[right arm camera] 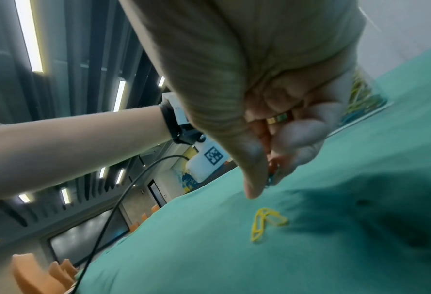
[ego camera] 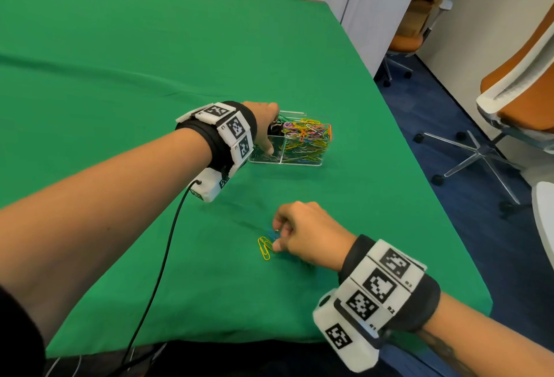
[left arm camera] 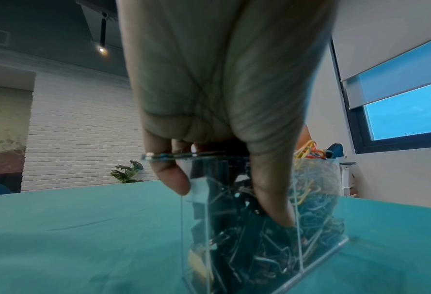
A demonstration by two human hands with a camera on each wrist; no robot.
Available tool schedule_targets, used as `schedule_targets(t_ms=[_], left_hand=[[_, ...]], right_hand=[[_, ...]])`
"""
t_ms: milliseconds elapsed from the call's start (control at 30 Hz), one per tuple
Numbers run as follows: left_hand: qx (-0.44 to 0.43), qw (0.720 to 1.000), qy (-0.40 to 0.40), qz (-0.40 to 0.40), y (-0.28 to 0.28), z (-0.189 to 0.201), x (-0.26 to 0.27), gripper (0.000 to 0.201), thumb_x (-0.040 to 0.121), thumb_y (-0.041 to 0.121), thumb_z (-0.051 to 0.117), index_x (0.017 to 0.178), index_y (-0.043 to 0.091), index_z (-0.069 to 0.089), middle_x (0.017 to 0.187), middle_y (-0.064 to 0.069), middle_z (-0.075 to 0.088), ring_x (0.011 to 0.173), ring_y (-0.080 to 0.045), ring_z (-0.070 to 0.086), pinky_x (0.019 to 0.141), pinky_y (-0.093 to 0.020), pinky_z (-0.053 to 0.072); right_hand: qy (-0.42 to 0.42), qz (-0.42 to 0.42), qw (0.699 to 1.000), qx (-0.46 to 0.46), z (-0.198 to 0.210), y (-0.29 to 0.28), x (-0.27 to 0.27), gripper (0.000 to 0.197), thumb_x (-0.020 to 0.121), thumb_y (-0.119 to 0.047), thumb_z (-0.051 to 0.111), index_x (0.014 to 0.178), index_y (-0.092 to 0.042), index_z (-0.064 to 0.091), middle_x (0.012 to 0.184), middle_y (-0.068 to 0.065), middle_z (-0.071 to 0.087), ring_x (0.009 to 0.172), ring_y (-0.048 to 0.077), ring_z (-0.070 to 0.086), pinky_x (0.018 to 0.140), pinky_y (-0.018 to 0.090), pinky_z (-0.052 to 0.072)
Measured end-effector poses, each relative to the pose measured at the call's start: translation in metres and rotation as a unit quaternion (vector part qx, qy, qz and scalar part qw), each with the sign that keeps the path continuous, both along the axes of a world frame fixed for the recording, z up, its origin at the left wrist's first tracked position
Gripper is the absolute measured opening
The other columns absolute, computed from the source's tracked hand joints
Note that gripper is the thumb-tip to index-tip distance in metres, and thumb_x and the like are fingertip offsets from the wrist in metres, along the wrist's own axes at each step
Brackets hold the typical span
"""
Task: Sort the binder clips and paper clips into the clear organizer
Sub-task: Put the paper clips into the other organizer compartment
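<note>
Two yellow paper clips lie on the green table just beside the right hand, which pinches a blue paper clip. Farther off, the left hand grasps the clear organizer, holding coloured paper clips and black binder clips in separate compartments.

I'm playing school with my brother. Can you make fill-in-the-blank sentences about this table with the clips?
1. The loose paper clips on the cloth near the right hand are ____ in colour.
2. The table is covered with a ____ cloth.
3. The left hand grips the clear ____.
4. The heap of colourful paper clips in the organizer lies on its ____ side in the head view.

Missing words: yellow; green; organizer; right
</note>
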State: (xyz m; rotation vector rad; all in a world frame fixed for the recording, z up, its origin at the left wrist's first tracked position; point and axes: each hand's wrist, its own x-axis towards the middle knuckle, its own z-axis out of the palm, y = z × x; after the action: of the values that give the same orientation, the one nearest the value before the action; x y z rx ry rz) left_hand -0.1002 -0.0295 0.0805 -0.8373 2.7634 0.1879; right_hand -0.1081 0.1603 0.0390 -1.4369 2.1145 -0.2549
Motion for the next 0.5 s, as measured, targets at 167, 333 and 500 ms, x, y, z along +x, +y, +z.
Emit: schedule_targets(t_ms=[167, 333, 500], left_hand=[[-0.001, 1.000, 0.001, -0.003, 0.000, 0.000, 0.000, 0.073, 0.076, 0.035, 0.073, 0.128, 0.002, 0.035, 0.127, -0.016, 0.052, 0.113, -0.034, 0.054, 0.094, -0.042, 0.045], [-0.002, 1.000, 0.002, -0.005, 0.000, -0.001, 0.001, 0.073, 0.076, 0.035, 0.073, 0.129, 0.002, 0.035, 0.128, -0.016, 0.052, 0.113, -0.033, 0.054, 0.094, -0.042, 0.045], [0.001, 1.000, 0.004, -0.007, 0.000, 0.000, 0.001, 0.073, 0.076, 0.035, 0.073, 0.128, 0.002, 0.035, 0.128, -0.016, 0.052, 0.113, -0.033, 0.054, 0.095, -0.042, 0.045]], right_hand=[[0.053, 0.018, 0.998, 0.035, -0.009, -0.008, 0.022, 0.026, 0.081, -0.015, 0.066, 0.104, -0.003, 0.059, 0.107, 0.017, 0.064, 0.101, 0.034, 0.060, 0.076, 0.032, 0.047], [0.096, 0.037, 0.994, 0.047, -0.009, -0.007, 0.028, 0.021, 0.086, -0.010, 0.057, 0.106, -0.004, 0.060, 0.111, 0.017, 0.062, 0.103, 0.036, 0.059, 0.070, 0.030, 0.039], [0.091, 0.047, 0.993, 0.066, -0.007, -0.004, 0.029, 0.023, 0.089, -0.010, 0.053, 0.109, -0.003, 0.059, 0.118, 0.016, 0.053, 0.107, 0.035, 0.056, 0.081, 0.034, 0.044]])
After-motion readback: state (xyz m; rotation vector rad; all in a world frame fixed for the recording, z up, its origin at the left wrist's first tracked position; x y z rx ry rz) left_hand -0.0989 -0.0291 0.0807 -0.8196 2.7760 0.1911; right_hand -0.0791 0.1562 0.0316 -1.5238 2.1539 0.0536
